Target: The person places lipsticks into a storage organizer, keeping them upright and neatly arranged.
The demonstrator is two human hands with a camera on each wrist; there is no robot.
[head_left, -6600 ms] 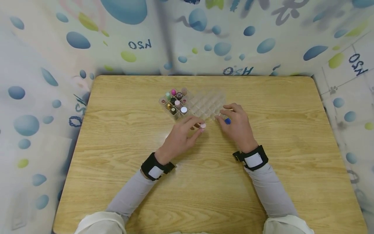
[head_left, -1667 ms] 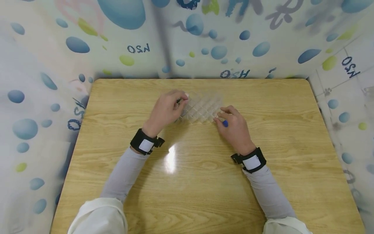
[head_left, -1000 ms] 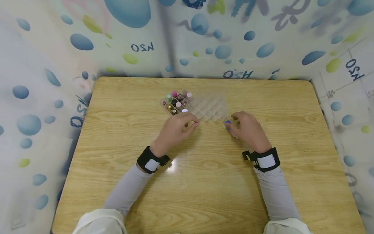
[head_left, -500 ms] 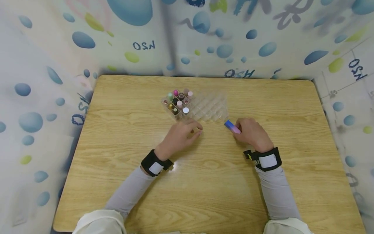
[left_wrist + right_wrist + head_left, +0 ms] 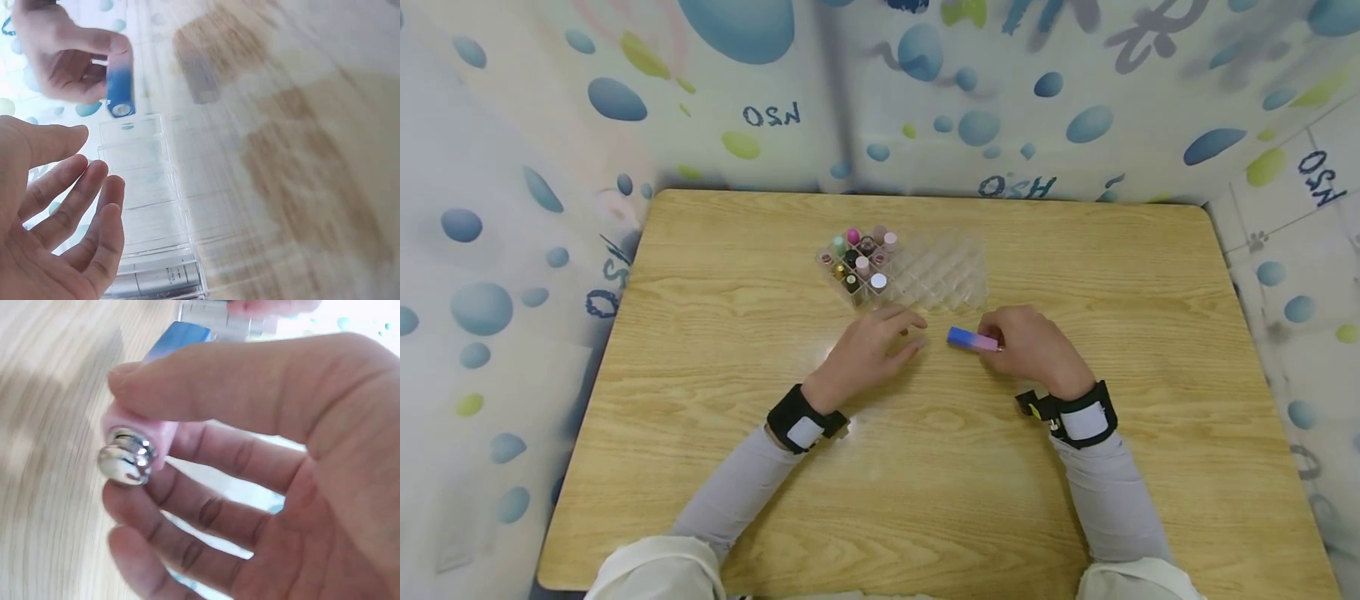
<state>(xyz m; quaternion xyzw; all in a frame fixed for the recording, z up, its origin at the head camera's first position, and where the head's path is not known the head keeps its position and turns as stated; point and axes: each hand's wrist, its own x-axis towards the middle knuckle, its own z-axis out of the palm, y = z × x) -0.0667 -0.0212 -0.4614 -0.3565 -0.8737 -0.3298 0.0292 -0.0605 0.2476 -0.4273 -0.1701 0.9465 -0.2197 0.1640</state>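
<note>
My right hand (image 5: pixel 1033 346) pinches a square, blue-to-pink lipstick tube (image 5: pixel 972 339) between thumb and fingers. It lies nearly level above the table, blue end to the left; the right wrist view shows a shiny silver knob (image 5: pixel 128 456) on its pink end. My left hand (image 5: pixel 872 346) holds nothing, fingers loosely bent and apart, just in front of the clear organizer (image 5: pixel 936 271). In the left wrist view the lipstick tube (image 5: pixel 120 84) hangs past my left fingertips (image 5: pixel 78 132). Several capped cosmetics, such as one with a white cap (image 5: pixel 878 282), stand in the organizer's left cells.
The organizer's middle and right cells look bare and see-through. It stands toward the back of a wooden table (image 5: pixel 910 467), with a patterned wall (image 5: pixel 880 108) behind. Black straps (image 5: pixel 1086 421) sit on both wrists.
My left hand has left a pale-pink-capped item in the organizer's back cell and drawn back, emptied. My right hand has shifted forward of the organizer's corner and turned the lipstick tube to point left.
</note>
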